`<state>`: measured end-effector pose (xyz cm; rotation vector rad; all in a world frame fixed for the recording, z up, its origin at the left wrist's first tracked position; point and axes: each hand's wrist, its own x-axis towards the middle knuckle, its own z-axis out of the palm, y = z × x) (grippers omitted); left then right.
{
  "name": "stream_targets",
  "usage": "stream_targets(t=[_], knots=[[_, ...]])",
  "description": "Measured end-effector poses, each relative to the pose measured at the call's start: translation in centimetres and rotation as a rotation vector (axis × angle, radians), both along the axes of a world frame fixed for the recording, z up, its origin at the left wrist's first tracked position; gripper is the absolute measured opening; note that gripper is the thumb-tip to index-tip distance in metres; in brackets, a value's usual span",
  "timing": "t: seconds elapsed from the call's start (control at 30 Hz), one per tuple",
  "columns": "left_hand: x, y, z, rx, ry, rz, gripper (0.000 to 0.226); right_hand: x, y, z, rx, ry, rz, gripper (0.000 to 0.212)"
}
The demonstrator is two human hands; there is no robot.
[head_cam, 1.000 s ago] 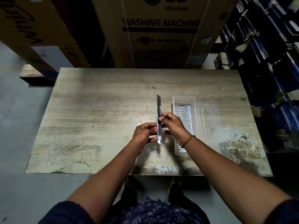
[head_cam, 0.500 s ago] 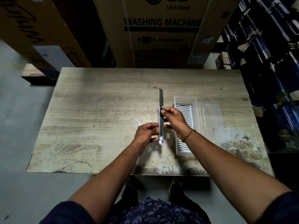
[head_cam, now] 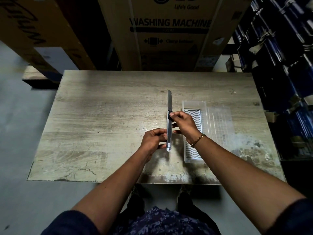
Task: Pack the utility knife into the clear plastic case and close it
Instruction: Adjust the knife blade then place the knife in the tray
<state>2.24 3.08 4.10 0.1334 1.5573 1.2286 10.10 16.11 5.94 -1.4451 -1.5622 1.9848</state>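
A slim silver utility knife is held above the wooden table, pointing away from me, with a long stretch of blade out past the handle. My left hand pinches the near end of the handle. My right hand grips the handle near its far end, thumb on the slider. Just to the right lies the clear plastic case, open, with a wavy white insert in its base and its lid folded flat to the right. My right wrist covers part of the case.
A large cardboard washing-machine box stands behind the table, with more boxes at the back left. Dark blue stacked goods fill the right side. The table's near edge is just in front of my feet.
The blade has come further out of the handle, its tip reaching further from me. My right hand has slid forward along the handle with it. The case has not moved.
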Motion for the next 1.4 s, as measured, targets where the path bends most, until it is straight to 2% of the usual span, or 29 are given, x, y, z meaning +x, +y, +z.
stream_targets(t=[0.33, 0.73, 0.97, 1.4], knots=[[0.1, 0.1, 0.0, 0.022, 0.02, -0.016, 0.02, 0.1, 0.0, 0.5, -0.026, 0.007, -0.013, 0.009], [-0.1, 0.0, -0.9, 0.017, 0.175, -0.002, 0.022, 0.1, 0.3, 0.4, 0.025, 0.048, 0.04, 0.003], [-0.2, -0.2, -0.9, 0.027, 0.152, -0.028, 0.028, 0.2, 1.0, 0.2, -0.006, 0.077, 0.083, 0.024], [-0.4, -0.2, -0.2, 0.036, 0.08, -0.05, 0.025, 0.1, 2.3, 0.5, -0.053, 0.103, 0.063, 0.022]])
